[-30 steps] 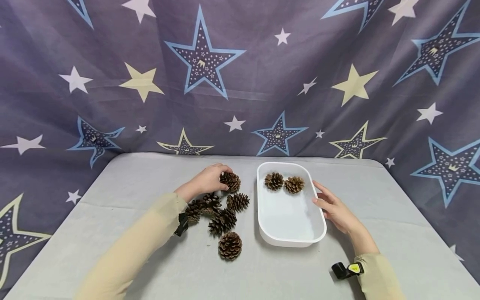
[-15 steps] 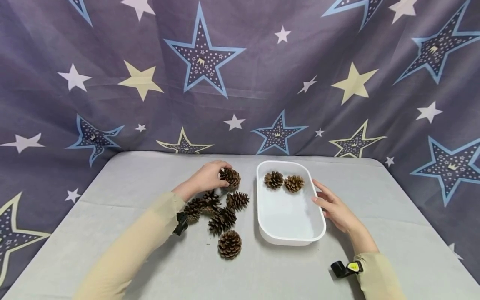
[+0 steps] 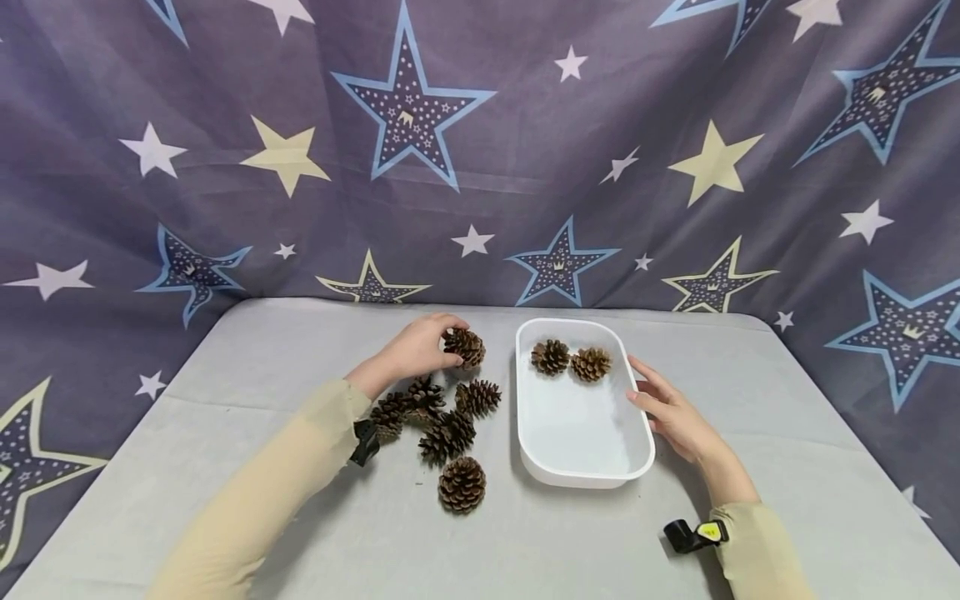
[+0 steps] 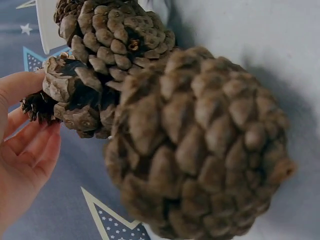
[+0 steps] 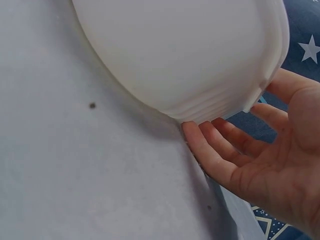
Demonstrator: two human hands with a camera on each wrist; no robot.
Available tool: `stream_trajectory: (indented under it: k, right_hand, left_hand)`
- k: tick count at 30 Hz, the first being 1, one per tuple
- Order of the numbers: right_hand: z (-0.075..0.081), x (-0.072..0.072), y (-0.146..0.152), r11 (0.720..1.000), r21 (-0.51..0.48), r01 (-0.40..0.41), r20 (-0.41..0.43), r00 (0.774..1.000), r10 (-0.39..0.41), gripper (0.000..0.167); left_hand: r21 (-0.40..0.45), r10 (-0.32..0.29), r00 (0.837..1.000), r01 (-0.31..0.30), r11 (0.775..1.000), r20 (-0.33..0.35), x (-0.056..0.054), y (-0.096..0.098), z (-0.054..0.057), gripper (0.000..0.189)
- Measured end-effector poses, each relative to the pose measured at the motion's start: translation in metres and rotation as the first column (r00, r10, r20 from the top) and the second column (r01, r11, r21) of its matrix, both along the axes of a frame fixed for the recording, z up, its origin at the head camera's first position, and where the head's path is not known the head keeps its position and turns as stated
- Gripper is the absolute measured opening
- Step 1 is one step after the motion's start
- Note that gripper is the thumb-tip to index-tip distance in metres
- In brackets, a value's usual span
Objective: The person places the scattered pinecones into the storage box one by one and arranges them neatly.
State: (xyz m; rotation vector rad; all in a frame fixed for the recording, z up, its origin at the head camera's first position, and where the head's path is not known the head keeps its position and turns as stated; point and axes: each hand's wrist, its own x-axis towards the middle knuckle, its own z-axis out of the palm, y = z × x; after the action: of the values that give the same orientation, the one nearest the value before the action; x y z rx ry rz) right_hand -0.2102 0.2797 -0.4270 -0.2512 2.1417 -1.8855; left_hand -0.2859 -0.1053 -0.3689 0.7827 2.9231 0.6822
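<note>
My left hand [image 3: 416, 348] grips a brown pine cone [image 3: 467, 348] at the far left of the group, thumb on the near side and fingers over the top. Several loose pine cones [image 3: 447, 437] lie just below that hand. In the left wrist view, one large pine cone [image 4: 200, 145] fills the foreground and partly blocks the others. A white rectangular tub [image 3: 581, 433] stands right of the group, with two pine cones [image 3: 591, 364] at its far end. My right hand [image 3: 678, 421] rests against the tub's right side, thumb at the rim, fingertips [image 5: 192, 131] touching low on the outer wall.
A light grey cloth covers the table [image 3: 540, 542]. Behind it hangs a dark curtain [image 3: 510, 150] printed with stars. One pine cone [image 3: 462, 485] sits apart at the front of the group. A black strapped device [image 3: 693, 536] is on the right wrist.
The left hand and its gripped pine cone have shifted slightly up and away from the loose cones. The right hand and the tub hold their places.
</note>
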Motion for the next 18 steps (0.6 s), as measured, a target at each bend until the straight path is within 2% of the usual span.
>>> stream_trajectory:
  k: [11,18]
  right_hand:
    - [0.001,0.000,-0.001,1.000,0.000,0.003,-0.005,1.000,-0.003,0.065]
    - [0.002,0.001,0.000,1.000,-0.001,-0.004,-0.002,1.000,0.004,0.065]
  left_hand:
    - [0.023,0.025,1.000,-0.025,0.999,-0.009,0.002,0.007,0.006,0.060]
    - [0.015,0.019,1.000,-0.019,1.000,-0.022,0.003,0.015,0.008,0.060]
